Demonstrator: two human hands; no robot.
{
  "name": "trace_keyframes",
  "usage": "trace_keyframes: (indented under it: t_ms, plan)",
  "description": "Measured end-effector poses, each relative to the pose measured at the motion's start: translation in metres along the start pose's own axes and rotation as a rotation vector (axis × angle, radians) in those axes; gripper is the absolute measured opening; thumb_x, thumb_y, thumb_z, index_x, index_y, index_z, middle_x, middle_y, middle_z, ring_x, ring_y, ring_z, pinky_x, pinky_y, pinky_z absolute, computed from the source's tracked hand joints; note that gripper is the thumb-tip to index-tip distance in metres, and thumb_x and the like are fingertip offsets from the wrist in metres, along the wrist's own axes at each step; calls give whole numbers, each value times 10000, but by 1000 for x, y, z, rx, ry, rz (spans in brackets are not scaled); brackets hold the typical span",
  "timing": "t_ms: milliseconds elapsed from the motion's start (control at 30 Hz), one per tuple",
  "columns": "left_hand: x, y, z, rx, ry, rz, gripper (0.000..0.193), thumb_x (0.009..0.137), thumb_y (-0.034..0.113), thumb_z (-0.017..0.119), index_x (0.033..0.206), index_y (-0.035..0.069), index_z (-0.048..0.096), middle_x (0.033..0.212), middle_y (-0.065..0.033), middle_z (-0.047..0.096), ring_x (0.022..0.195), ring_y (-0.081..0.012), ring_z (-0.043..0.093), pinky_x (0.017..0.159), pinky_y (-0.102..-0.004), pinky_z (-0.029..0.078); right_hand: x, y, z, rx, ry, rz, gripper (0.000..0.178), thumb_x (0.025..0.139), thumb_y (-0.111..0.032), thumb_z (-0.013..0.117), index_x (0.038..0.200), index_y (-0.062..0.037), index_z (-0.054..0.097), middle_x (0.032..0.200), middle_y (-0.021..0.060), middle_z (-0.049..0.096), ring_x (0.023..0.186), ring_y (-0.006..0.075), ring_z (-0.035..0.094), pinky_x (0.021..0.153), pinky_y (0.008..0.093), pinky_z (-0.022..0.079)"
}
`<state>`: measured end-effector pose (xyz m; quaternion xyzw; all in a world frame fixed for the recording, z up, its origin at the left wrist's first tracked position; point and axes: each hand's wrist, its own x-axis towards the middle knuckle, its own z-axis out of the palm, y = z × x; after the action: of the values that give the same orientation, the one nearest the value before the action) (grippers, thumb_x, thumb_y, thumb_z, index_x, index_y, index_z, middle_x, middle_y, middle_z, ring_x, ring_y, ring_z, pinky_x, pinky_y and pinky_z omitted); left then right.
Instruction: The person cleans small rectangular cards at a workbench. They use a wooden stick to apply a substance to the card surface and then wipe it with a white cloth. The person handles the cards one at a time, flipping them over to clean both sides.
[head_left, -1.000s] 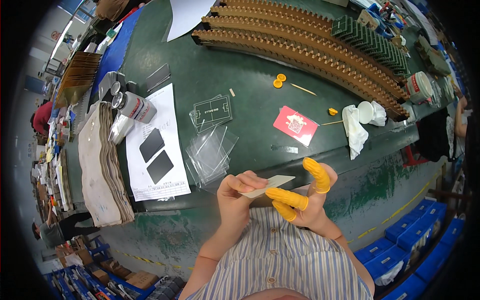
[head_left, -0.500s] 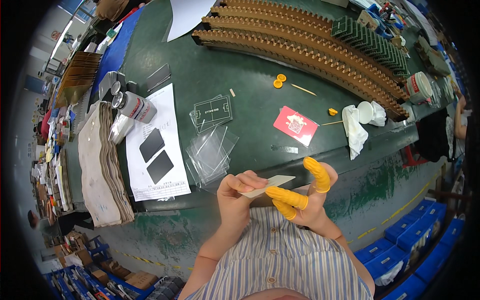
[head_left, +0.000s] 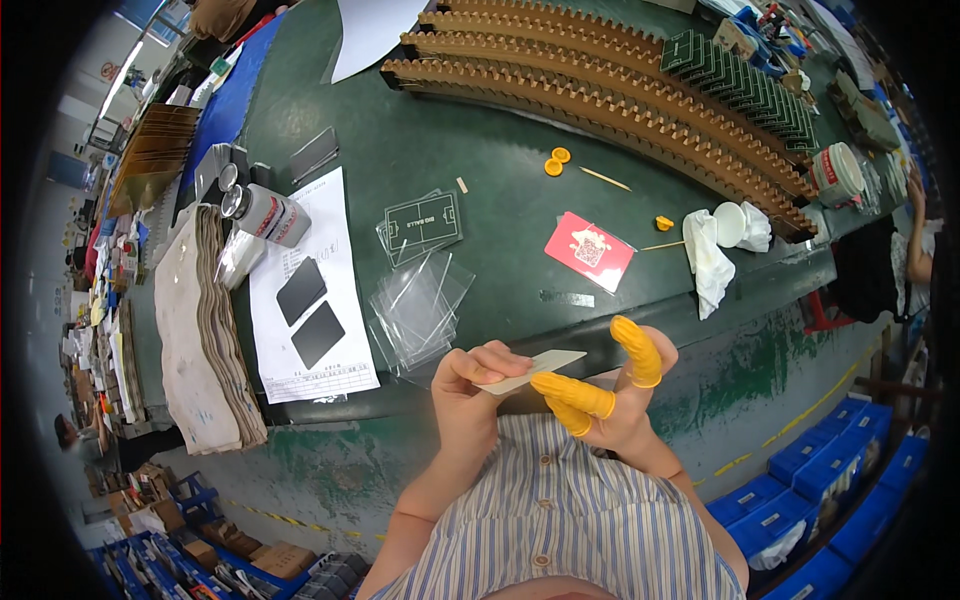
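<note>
My left hand (head_left: 467, 390), in front of my striped shirt, pinches a thin pale card (head_left: 545, 367) between thumb and curled fingers. Yellow finger cots cover several fingers of my right hand (head_left: 622, 405). Two of those covered fingers lie stretched against the card's right part, while another points up, spread away from it. On the green table beyond are a red card (head_left: 590, 252), a small metallic strip (head_left: 567, 298), clear plastic sheets (head_left: 422, 308) and a dark green card with white lines (head_left: 425, 222).
Long brown slotted racks (head_left: 560, 95) stand at the back, one holding green cards (head_left: 745, 90). Left are two black cards (head_left: 318, 334) on a paper sheet (head_left: 350, 383), a bottle (head_left: 275, 217) and stacked boards (head_left: 205, 340). Right lie a white cloth (head_left: 709, 275) and wooden stick (head_left: 605, 179).
Almost nothing differs. The raised yellow-covered finger of my right hand has shifted very slightly, and the card still sits in my left hand.
</note>
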<state>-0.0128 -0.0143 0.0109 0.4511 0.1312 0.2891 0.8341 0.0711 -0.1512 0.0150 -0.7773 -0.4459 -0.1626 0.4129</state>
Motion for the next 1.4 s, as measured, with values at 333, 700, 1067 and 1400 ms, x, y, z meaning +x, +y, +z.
trace_keyframes:
  t_ms: [333, 700, 1067, 1400]
  plan:
    - [1, -5, -2, 7, -9, 47, 234, 739, -63, 672, 762, 86, 492, 819, -137, 659, 804, -242, 597, 769, -344, 463, 5, -3, -1, 1, 50, 13, 300, 701, -282, 744, 991, -338, 694, 1217, 45, 421, 1100, 251, 323, 874, 353, 313]
    - [8, -15, -12, -180, -45, 74, 259, 723, 17, 722, 760, 120, 487, 792, -74, 649, 783, -208, 576, 776, -337, 404, 2, 14, -6, 197, 205, 199, 411, 710, -311, 745, 1072, -143, 645, 1335, 137, 360, 1130, 291, 347, 931, 411, 328]
    - [10, -16, -13, -282, -59, 8, 271, 728, 134, 755, 775, 150, 489, 761, -26, 630, 785, -192, 577, 859, -372, 349, 8, 9, 2, 471, 133, 146, 747, 680, -193, 801, 1318, -158, 415, 1226, 148, 505, 1075, 269, 536, 910, 392, 420]
    - [10, -11, -12, -94, -91, 84, 240, 718, -10, 717, 759, 111, 514, 771, -83, 658, 781, -189, 581, 757, -336, 393, 11, 3, 7, 506, 110, 176, 735, 681, -143, 801, 1291, -71, 397, 1014, 97, 650, 1028, 262, 582, 893, 373, 442]
